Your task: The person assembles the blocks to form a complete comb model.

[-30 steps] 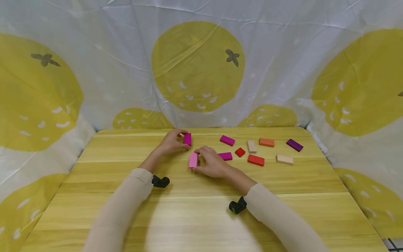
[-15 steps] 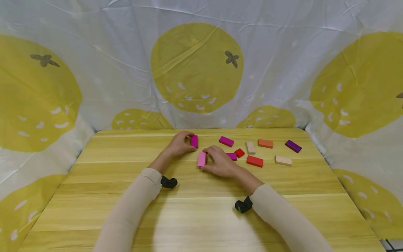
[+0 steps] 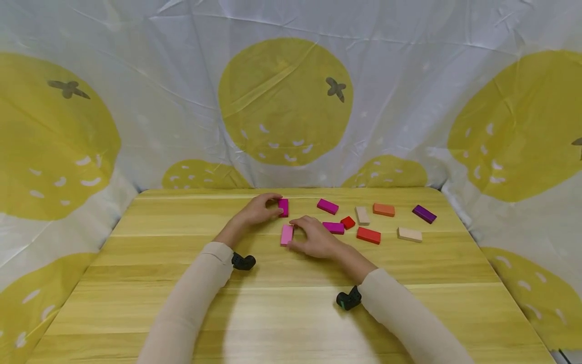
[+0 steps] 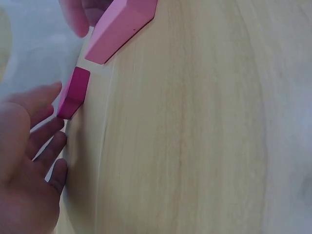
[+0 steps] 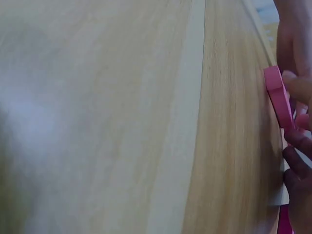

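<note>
My left hand pinches a magenta block near the table's far edge, with the thumb at its near end. In the left wrist view, that block lies against the thumb and fingertips. Closer to me, my right hand holds a light pink block between thumb and fingers. The right wrist view has this pink block at the right side, gripped by its ends. The two blocks are apart, both pointing away from me. Another magenta block lies just beyond the right hand's knuckles.
To the right on the wooden table lie a third magenta block, a small red block, a longer red block, an orange block, a purple block and two beige blocks. A fruit-print cloth hangs behind.
Both hands have shifted right with their blocks. In the last half second the light pink block moved slightly back left, so the two blocks now nearly line up.
</note>
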Demonstrator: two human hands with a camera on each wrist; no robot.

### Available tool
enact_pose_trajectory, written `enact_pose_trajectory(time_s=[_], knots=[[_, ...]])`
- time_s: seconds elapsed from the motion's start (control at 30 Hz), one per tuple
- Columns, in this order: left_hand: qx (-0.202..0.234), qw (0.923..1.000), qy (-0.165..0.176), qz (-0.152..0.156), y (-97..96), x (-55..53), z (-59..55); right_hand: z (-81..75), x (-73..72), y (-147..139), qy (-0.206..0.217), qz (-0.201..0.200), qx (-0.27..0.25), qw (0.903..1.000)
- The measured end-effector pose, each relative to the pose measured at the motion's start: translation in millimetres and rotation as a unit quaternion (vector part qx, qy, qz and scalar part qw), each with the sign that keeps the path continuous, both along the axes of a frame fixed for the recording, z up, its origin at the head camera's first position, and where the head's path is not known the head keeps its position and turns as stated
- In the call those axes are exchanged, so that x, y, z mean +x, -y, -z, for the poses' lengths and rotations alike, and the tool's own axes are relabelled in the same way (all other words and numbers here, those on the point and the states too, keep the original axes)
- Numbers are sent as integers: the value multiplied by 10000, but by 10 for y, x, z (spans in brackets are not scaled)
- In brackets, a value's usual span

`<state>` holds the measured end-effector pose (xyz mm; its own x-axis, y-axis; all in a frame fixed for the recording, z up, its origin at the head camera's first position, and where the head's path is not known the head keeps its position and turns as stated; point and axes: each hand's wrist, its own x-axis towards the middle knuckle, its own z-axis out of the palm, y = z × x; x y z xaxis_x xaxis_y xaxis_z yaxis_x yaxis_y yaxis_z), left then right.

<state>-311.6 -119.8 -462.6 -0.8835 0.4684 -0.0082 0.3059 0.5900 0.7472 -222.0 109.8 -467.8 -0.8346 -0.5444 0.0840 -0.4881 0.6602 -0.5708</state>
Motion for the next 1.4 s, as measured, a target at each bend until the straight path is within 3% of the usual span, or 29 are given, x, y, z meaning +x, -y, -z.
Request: enact_pose_trajectory(time_s=[0.33, 1.03, 1.4], knots=[[-125, 9997, -179, 65, -24, 7, -7, 105, -90, 59, -325, -67, -107, 9994], [-178, 9995, -144, -224, 34, -14, 41, 188, -127, 70, -679, 80, -112, 9976], [-105, 9997, -172, -136, 32, -57, 82, 217, -142, 98, -562, 288, 52, 9980]])
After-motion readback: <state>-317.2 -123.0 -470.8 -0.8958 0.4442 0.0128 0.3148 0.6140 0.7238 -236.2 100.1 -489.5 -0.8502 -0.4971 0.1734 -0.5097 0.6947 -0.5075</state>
